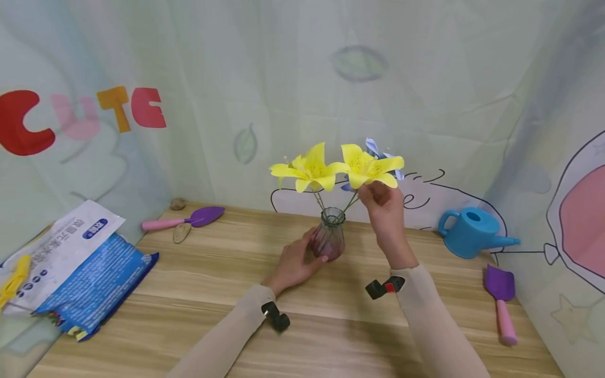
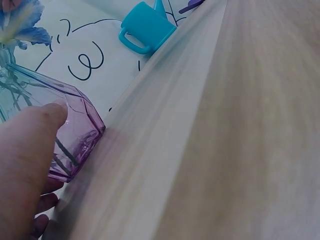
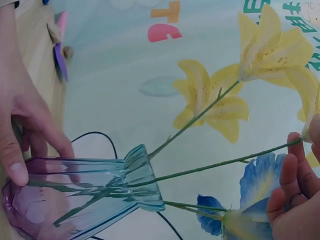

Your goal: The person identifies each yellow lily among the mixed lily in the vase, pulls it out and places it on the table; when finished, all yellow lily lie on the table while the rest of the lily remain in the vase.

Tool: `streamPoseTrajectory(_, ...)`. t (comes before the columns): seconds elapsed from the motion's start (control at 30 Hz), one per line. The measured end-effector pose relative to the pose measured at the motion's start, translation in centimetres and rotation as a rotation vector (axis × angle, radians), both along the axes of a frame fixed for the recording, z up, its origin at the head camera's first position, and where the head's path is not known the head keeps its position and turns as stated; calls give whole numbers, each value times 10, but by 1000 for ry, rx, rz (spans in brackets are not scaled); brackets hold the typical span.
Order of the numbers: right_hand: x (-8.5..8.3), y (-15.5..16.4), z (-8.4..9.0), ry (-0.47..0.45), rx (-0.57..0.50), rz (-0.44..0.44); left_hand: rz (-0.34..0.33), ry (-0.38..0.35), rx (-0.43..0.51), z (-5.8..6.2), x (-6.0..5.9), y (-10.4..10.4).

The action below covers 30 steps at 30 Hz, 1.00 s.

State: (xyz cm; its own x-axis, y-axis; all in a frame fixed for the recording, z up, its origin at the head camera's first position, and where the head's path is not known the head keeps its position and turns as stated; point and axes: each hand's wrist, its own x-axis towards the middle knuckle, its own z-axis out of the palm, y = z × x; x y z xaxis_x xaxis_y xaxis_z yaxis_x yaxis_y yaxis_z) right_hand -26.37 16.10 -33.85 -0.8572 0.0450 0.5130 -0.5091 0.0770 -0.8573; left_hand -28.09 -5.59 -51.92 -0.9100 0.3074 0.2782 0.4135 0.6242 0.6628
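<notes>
My left hand (image 1: 294, 265) holds the lower part of a ribbed glass vase (image 1: 333, 239), thumb on the near side and fingers behind. The glass fades from teal at the neck to purple at the base. In the right wrist view, green stems show through it. My right hand (image 1: 385, 212) pinches a yellow lily (image 1: 371, 165) just under its bloom, and its green stem (image 3: 220, 166) runs down into the vase's mouth. Another yellow lily (image 1: 316, 168) leans left from the vase. Blue flowers (image 3: 257, 182) stand behind the held lily, partly hidden by it.
A blue watering can (image 1: 472, 231) and a purple shovel (image 1: 500, 283) with pink handle lie right. At the back left are a purple trowel (image 1: 205, 216) and small stones (image 1: 181, 232). Blue-and-white packets (image 1: 101, 278) and a yellow tool (image 1: 16, 278) lie at left. A printed curtain (image 1: 293, 79) borders the table.
</notes>
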Motion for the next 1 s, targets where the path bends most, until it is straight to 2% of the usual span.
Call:
streamPoseTrajectory(0.33, -3, 2, 8, 4, -152, -3, -4, 5, -5, -1, -1, 0)
streamPoseTrajectory(0.53, -3, 4, 12, -6, -160, -15, -24, 19, 21, 2, 1, -2)
streamPoseTrajectory(0.77, -5, 5, 3, -59, -86, -74, -20, -10, 1, 0, 0, -3)
streamPoseTrajectory(1.0, -9, 8, -22, -110, 86, -127, -11, -22, -13, 4, 1, -1)
